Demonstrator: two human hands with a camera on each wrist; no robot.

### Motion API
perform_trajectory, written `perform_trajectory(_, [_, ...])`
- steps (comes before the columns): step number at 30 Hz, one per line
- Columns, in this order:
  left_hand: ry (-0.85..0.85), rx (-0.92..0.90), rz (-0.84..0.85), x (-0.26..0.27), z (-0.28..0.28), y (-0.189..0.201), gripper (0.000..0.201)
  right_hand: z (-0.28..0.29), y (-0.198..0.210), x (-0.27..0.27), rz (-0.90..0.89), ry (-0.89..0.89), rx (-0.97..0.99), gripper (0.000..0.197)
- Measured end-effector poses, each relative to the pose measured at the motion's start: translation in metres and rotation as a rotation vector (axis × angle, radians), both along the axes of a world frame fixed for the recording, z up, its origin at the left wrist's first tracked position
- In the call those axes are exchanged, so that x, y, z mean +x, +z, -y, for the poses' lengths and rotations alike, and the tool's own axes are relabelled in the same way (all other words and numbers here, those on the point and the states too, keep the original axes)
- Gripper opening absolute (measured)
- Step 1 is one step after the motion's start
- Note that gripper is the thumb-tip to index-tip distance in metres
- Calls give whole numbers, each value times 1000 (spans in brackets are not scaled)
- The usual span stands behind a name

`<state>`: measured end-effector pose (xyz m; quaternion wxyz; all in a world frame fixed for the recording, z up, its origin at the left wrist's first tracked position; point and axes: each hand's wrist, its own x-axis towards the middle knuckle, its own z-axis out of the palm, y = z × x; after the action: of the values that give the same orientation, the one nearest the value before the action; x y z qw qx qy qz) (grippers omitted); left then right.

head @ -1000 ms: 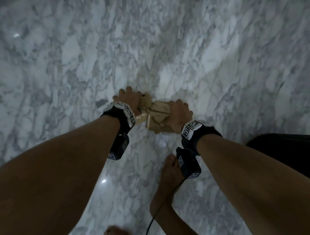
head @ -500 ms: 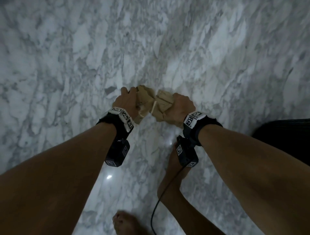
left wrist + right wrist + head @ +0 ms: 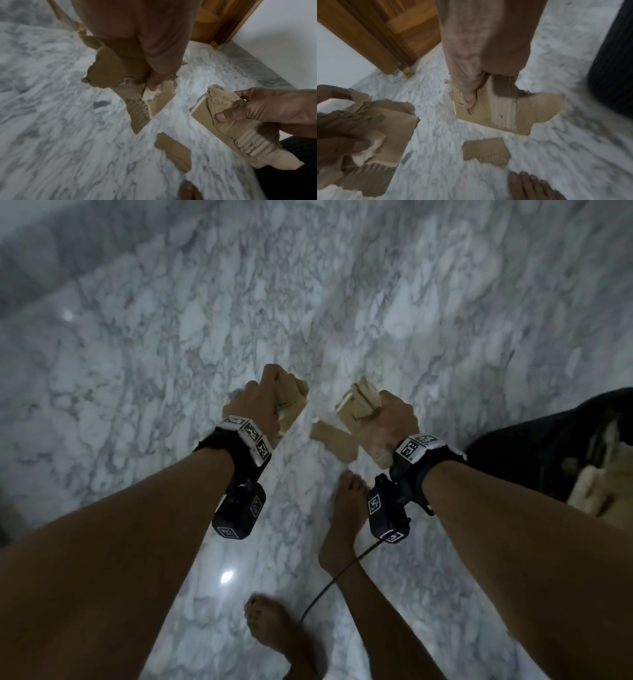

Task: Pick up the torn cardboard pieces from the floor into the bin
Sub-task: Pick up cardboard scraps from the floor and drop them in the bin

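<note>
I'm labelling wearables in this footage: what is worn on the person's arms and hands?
Both forearms are bare, no sleeves or gloves. Each wrist has a black strap topped with white blocks printed with black square-code markers. A black camera box with similar markers hangs under each wrist; a thin black cable trails from the right one.

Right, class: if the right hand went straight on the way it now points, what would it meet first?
Probably the marble floor, past the torn cardboard the right hand grips. The loose scrap and the left hand seem to lie off that line, though depth is unclear.
</note>
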<state>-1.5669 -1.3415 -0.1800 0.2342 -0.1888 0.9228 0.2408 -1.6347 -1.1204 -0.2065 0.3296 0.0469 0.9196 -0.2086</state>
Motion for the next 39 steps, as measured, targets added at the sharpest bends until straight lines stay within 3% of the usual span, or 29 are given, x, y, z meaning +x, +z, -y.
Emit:
perform_trajectory(3, [-21,4,9,-2,-25,62,74,-25,61,6,-61,-93,-36,19])
perform_trajectory(7, [-10,24,12,-11,-77,132,45,-66,139,16,-145,-237,-60,21])
perform_trajectory(11, [-40,82,-37,-28,-156,174,44,-123,182,19,-166,-297,-44,18])
perform_trajectory(16, [-57,165,-57,-49,-273,180,45,-225,203,12,-105,-260,-41,56])
perform_trajectory(19, [-64,196,-29,-51,-339,165,48,-285,199,7,-139,-267,49,52])
perform_trajectory(22, [-84,237,19,-55,-391,148,53,-327,191,3,-151,-418,70,40])
perform_trajectory(25, [-114,276,75,-62,-428,136,61,-357,183,1,-122,-482,70,42])
perform_trajectory(28, [-161,247,145,-64,-441,131,70,-369,176,-1,-55,-476,86,52])
perform_trajectory(31, [-202,200,45,-64,-429,135,75,-360,179,-5,-86,-468,155,52])
perform_trajectory(35, [-57,145,-119,-64,-374,139,62,-318,187,-10,-218,-394,211,53])
perform_trajectory(39, [80,88,-60,-53,-298,111,53,-267,173,-20,-273,-204,237,62])
